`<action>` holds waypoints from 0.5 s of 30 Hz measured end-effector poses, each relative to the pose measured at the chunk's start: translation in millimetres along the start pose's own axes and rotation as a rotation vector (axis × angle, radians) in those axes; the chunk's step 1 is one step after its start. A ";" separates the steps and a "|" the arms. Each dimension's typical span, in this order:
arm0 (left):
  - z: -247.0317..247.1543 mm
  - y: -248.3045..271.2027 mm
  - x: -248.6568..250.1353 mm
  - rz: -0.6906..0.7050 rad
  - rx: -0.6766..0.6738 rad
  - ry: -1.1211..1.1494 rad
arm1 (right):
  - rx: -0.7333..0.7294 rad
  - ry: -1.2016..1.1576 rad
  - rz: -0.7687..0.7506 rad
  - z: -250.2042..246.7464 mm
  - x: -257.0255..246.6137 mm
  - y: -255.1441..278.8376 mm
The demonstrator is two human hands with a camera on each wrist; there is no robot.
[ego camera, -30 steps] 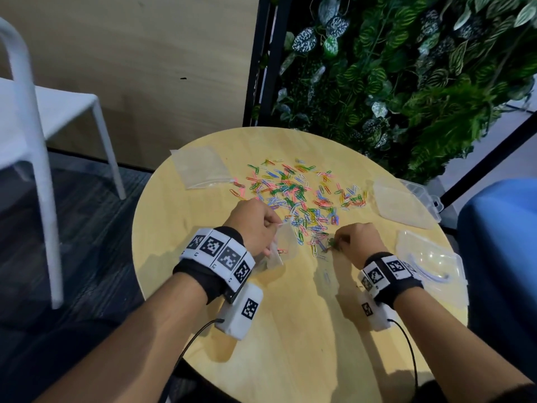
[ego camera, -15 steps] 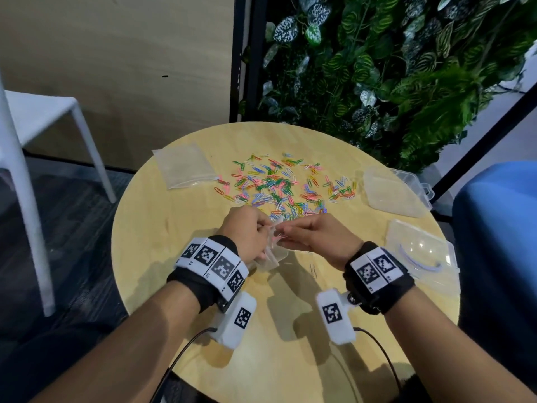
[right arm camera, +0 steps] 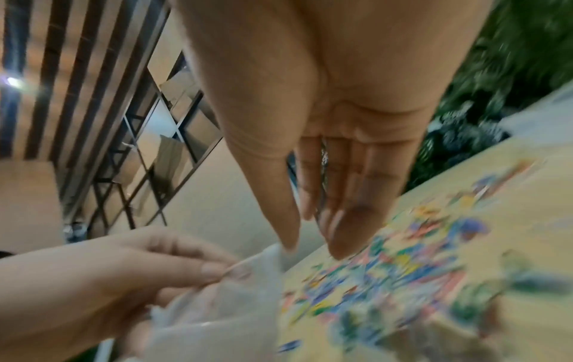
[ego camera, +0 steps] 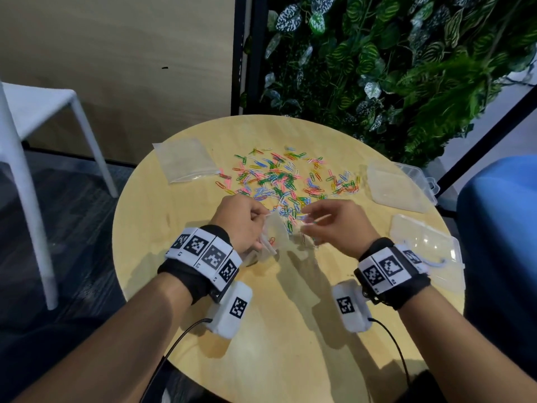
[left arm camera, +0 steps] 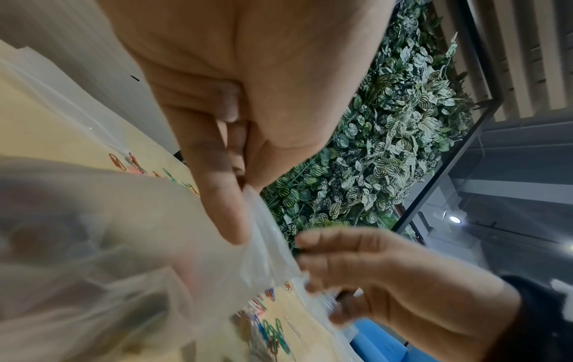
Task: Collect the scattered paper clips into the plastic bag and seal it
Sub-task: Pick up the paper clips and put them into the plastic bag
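A small clear plastic bag (ego camera: 276, 231) stands at the middle of the round wooden table (ego camera: 290, 330). My left hand (ego camera: 266, 218) pinches its rim between thumb and forefinger (left arm camera: 217, 203) and holds the mouth up. A few clips show through the bag. My right hand (ego camera: 305, 220) hovers just right of the mouth with straight fingers (right arm camera: 347, 220) pointing down; I see nothing held in it. Colourful paper clips (ego camera: 279, 181) lie scattered just beyond both hands, blurred in the right wrist view (right arm camera: 387, 269).
A flat pile of empty bags (ego camera: 186, 159) lies at the table's far left, another (ego camera: 392, 187) at the right. Clear plastic boxes (ego camera: 427, 248) sit along the right edge. A white chair (ego camera: 35, 112), a plant wall (ego camera: 377, 68) and a blue seat (ego camera: 499, 228) surround the table.
My right hand left the near edge of the clip pile, came across to the bag's mouth, and its fingers have now spread out straight. The left hand kept its pinch on the bag.
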State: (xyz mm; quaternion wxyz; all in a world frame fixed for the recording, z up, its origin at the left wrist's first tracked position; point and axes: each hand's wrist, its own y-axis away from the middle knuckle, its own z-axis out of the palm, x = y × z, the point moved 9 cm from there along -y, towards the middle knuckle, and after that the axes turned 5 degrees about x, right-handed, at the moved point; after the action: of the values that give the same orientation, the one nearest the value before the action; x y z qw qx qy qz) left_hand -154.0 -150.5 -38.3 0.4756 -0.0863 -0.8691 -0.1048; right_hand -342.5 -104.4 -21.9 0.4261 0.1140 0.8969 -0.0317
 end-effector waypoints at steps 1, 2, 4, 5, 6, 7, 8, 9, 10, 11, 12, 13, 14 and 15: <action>-0.7 0.2 0.3 0.003 -0.005 -0.007 | -0.001 0.105 0.113 -8.7 19.8 2.1; -2.6 0.9 0.6 0.004 -0.008 -0.008 | -0.029 0.221 0.236 -14.2 38.5 8.3; -6.9 1.7 1.1 0.009 -0.008 -0.014 | -0.098 0.357 0.408 -13.1 68.4 24.7; -9.5 1.8 1.2 0.010 -0.003 -0.013 | -0.121 0.423 0.430 -8.2 76.5 30.4; -11.4 1.9 1.5 0.010 0.000 -0.010 | -0.128 0.520 0.417 -3.3 81.4 33.9; -13.0 2.2 1.7 0.012 0.001 -0.010 | -0.114 0.620 0.394 0.6 83.0 36.0; -14.4 3.0 2.2 0.014 0.000 -0.013 | -0.082 0.680 0.379 3.0 82.8 37.3; -15.8 3.6 2.8 0.019 -0.001 -0.022 | -0.059 0.693 0.381 5.7 81.6 38.2; -18.2 3.9 3.2 0.027 -0.001 -0.030 | -0.039 0.678 0.386 8.0 79.6 38.4; -20.7 3.3 3.1 0.033 0.000 -0.033 | -0.025 0.664 0.386 10.6 79.6 35.6; -23.4 2.6 2.4 0.035 0.003 -0.030 | -0.004 0.650 0.378 12.2 79.8 30.0; -25.3 2.0 1.0 0.031 0.004 -0.025 | 0.028 0.626 0.367 12.8 79.9 23.5; -27.2 1.6 0.0 0.027 0.005 -0.020 | 0.074 0.586 0.352 13.2 79.2 15.6; -29.4 1.5 -0.8 0.023 0.008 -0.015 | 0.115 0.555 0.349 13.5 79.1 7.2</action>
State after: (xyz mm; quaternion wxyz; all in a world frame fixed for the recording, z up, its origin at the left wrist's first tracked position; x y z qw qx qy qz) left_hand -129.5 -156.9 -23.4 0.4705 -0.0952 -0.8721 -0.0949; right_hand -378.9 -85.4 -91.3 0.1576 0.2939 0.9425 0.0234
